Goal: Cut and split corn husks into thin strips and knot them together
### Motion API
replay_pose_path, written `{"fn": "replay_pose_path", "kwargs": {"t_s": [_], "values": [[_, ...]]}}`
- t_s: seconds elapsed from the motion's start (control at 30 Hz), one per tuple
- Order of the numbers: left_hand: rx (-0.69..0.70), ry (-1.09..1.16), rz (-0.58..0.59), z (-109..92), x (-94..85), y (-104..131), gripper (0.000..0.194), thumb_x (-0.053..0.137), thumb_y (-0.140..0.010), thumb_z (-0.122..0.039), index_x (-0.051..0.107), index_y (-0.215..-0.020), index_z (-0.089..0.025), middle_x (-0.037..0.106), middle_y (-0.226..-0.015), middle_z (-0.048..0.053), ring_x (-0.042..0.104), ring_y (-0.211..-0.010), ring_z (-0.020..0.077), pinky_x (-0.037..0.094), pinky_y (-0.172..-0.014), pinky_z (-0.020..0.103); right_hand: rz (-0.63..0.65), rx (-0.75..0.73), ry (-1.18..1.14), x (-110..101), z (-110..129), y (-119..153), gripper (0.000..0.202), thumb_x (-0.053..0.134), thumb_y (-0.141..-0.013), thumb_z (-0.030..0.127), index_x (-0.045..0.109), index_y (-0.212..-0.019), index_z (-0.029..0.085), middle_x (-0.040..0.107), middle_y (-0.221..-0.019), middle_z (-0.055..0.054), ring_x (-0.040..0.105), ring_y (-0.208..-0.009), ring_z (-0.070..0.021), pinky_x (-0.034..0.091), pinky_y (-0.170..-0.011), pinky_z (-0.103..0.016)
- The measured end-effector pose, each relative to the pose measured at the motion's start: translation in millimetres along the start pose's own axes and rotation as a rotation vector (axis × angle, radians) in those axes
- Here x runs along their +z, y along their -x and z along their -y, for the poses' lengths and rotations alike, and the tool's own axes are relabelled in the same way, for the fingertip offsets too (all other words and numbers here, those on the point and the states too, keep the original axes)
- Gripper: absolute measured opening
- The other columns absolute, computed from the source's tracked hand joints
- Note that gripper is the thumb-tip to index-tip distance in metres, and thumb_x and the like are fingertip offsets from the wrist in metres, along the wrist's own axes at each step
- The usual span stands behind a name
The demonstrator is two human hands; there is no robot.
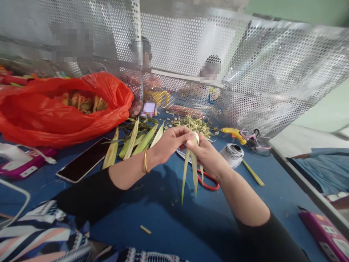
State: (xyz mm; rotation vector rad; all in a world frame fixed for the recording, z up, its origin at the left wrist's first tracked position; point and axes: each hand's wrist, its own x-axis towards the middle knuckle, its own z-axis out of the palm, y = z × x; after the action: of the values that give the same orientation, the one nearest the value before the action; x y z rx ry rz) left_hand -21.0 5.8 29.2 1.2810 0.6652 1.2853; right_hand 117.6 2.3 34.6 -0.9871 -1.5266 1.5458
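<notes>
Curled left hand point(172, 142) beside right hand point(205, 152)

- We see a dark-screened phone point(85, 160) lying flat on our blue worktop point(286, 193).
- Left of it, we have a purple power strip point(25, 167), with a white adapter point(13, 154) on it.
- We find a second power strip point(327, 233), also purple, at the lower right.
- Pink-framed glasses point(257, 142) lie near our perforated metal screen point(174, 43).
- Through its holes, we make out a yellow mug point(155, 96) and people point(210, 69).

Craft workshop – scissors point(208, 187), thread spool point(231, 156)
</notes>
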Motion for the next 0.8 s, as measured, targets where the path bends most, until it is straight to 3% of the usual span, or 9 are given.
{"fn": "replay_pose_path", "kwargs": {"t_s": [0.2, 0.3, 0.4, 0.47, 0.53, 0.67, 0.8], "values": [[0.001, 0.005, 0.097, -4, -2.7, 2, 0.025, 0.072, -0.073, -0.038, 0.062, -0.069, -0.016, 0.062, -0.069, 0.0, 0.046, -0.054, 0.0065, 0.037, -0.051, 0.021, 0.078, 0.074, 0.016, 1, -3, 3, 0.056, 0.071, -0.06, 0.072, 0.051, -0.07, 0.02, 0.037, -0.053, 0.007, 0.029, -0.045, -0.0061, 0.02, -0.039, -0.023], [-0.029, 0.04, 0.065, -6, -1.9, 3, 0.023, 0.074, -0.071, -0.035, 0.062, -0.067, -0.016, 0.061, -0.066, -0.001, 0.049, -0.055, 0.0073, 0.04, -0.054, 0.022, 0.065, 0.022, 0.067, 2, -1, 4, 0.055, 0.069, -0.062, 0.072, 0.053, -0.067, 0.02, 0.041, -0.055, 0.005, 0.035, -0.048, -0.0074, 0.027, -0.042, -0.024], [-0.029, 0.074, -0.042, -7, 1.9, 4, 0.018, 0.072, -0.072, -0.03, 0.062, -0.066, -0.015, 0.06, -0.063, -0.001, 0.052, -0.056, 0.0083, 0.042, -0.055, 0.022, 0.003, -0.057, 0.178, 6, 2, 3, 0.046, 0.076, -0.062, 0.061, 0.06, -0.072, 0.018, 0.057, -0.066, 0.001, 0.052, -0.063, -0.0115, 0.043, -0.059, -0.026], [-0.042, 0.092, -0.148, -7, 4.0, 3, 0.016, 0.071, -0.073, -0.026, 0.061, -0.066, -0.015, 0.06, -0.063, -0.001, 0.05, -0.051, 0.0067, 0.039, -0.051, 0.021, 0.031, -0.031, 0.199, 9, 2, 3, 0.041, 0.079, -0.062, 0.052, 0.064, -0.078, 0.017, 0.065, -0.074, -0.002, 0.059, -0.072, -0.0145, 0.047, -0.07, -0.03], [-0.057, 0.11, -0.264, -7, 4.3, 2, 0.016, 0.07, -0.074, -0.025, 0.06, -0.065, -0.016, 0.061, -0.065, -0.001, 0.046, -0.047, 0.0051, 0.035, -0.046, 0.021, 0.089, 0.033, 0.141, 11, 1, 2, 0.038, 0.077, -0.064, 0.049, 0.063, -0.078, 0.017, 0.065, -0.07, -0.002, 0.061, -0.067, -0.0147, 0.049, -0.068, -0.031], [-0.062, 0.218, -0.496, -6, -0.9, -5, 0.012, 0.07, -0.073, -0.021, 0.062, -0.068, -0.015, 0.061, -0.068, -0.001, 0.052, -0.055, 0.0063, 0.038, -0.05, 0.019, 0.064, 0.074, 0.075, 11, -3, 0, 0.035, 0.07, -0.069, 0.05, 0.053, -0.069, 0.019, 0.046, -0.051, 0.008, 0.041, -0.039, -0.0062, 0.039, -0.044, -0.024], [-0.108, 0.3, -0.617, -6, -7.6, -9, 0.01, 0.068, -0.075, -0.019, 0.061, -0.069, -0.015, 0.061, -0.07, -0.001, 0.054, -0.06, 0.0072, 0.04, -0.052, 0.019, 0.009, 0.02, 0.251, 3, 1, -1, 0.026, 0.057, -0.08, 0.045, 0.057, -0.08, 0.018, 0.042, -0.054, 0.008, 0.031, -0.039, -0.0062, 0.025, -0.039, -0.022]]}}
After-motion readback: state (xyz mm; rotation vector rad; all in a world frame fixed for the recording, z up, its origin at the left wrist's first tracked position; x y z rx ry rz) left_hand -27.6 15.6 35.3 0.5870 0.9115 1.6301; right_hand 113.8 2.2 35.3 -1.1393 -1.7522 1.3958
